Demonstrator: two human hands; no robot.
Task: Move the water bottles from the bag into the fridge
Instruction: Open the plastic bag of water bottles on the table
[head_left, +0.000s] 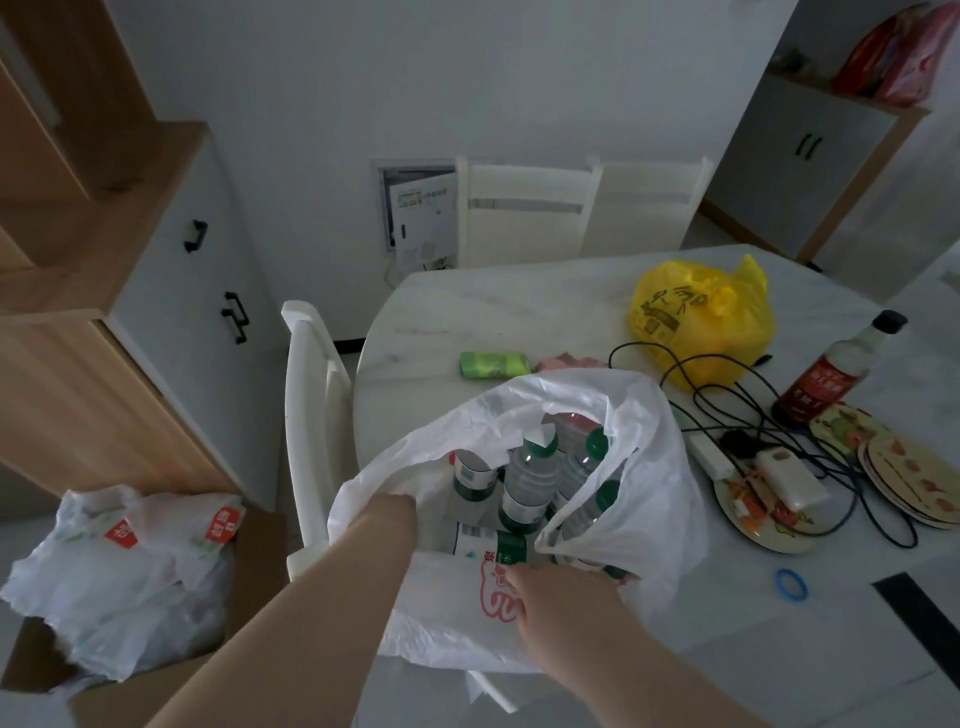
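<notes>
Water bottles (524, 483) with green caps down inside the white bag (649, 509) on the tabletop (519, 312), right hand (561, 603) with fingers curled tight on the bag's near edge, left hand (399, 512) in the bag, fingers hidden, cannot tell.

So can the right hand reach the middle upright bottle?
Probably yes: the white bag gapes open, the upright bottle stands uncovered, and nothing lies between it and the right hand gripping the near rim.
</notes>
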